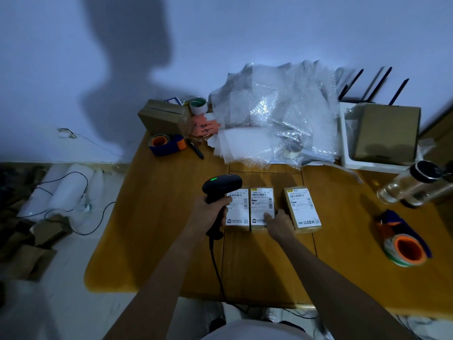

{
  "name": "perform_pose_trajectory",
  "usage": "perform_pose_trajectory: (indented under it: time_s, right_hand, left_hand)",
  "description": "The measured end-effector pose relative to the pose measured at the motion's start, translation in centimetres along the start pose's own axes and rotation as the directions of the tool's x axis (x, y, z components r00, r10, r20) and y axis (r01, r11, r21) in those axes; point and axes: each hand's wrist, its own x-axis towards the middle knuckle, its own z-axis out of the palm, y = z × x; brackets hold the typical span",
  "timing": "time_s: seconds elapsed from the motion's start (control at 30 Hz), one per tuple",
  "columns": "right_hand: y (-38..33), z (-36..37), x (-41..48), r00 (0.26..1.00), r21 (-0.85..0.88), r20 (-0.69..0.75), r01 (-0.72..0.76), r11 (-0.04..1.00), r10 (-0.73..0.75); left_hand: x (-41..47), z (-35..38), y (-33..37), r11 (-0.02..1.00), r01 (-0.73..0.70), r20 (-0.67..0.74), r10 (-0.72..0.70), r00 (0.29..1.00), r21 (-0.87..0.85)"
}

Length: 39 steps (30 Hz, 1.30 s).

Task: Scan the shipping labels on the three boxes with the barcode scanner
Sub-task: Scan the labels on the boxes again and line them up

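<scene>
The left hand [210, 212] grips the rigid, light-looking barcode scanner [221, 186] by its handle; at three o'clock, the right hand [279, 222], fingers spread, steadies the stiff middle box [261, 209].

Left hand [211, 212]: fist closed around a handle, knuckles up, forearm extended forward. Right hand [279, 223]: palm down, fingers [269, 215] pressed flat, forearm extended alongside.

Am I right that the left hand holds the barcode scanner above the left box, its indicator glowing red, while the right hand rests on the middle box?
Not quite: the indicator on the barcode scanner glows green, not red, as the head view shows. The rest stands: the left hand holds it above the left box while the right hand rests on the middle box.
</scene>
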Motion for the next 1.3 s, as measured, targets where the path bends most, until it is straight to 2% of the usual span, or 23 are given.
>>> perform_pose_trajectory:
  time_s: [0.2,0.4,0.5,0.57,0.77,0.97,1.07,1.3]
  right_hand:
    - [-0.3,-0.3,-0.1,0.999,-0.052,-0.012,0.033,0.998,-0.034]
    - [-0.9,-1.8,-0.6,0.97,-0.187,-0.17,0.142,0.972,-0.175]
    - [-0.6,-3.0,-0.7,0.915,-0.252,-0.263,0.241,0.937,-0.305]
    - [0.1,-3.9,-0.5,0.89,-0.275,-0.32,0.242,0.931,-0.325]
    - [2.1,-7.1,-0.2,0.934,-0.256,-0.308,0.104,0.961,-0.183]
    - [4.6,-8.4,1.0,0.98,-0.227,-0.199,-0.055,0.972,0.009]
    - [5.2,-8.2,1.5,0.987,-0.202,-0.158,-0.076,0.977,0.044]
    - [5.0,-7.5,2.1,0.994,-0.163,-0.106,-0.042,0.986,0.025]
  left_hand:
    - [0.3,0.2,-0.3,1.0,-0.002,0.028,0.002,1.0,0.004]
    - [0.6,1.0,0.1,1.0,-0.017,0.064,0.016,0.998,0.012]
    - [0.9,1.6,0.2,1.0,-0.005,0.087,0.004,0.996,0.005]
    - [1.0,2.1,0.3,1.0,0.006,0.101,-0.008,0.995,0.019]
    - [1.1,3.7,0.1,1.0,-0.012,0.149,0.011,0.989,0.005]
    - [1.1,4.7,0.0,1.0,-0.017,0.154,0.014,0.988,0.019]
    - [0.9,4.8,0.0,1.0,-0.005,0.135,0.002,0.991,0.017]
    - [0.5,3.9,-0.2,0.999,-0.015,0.102,0.011,0.995,0.039]
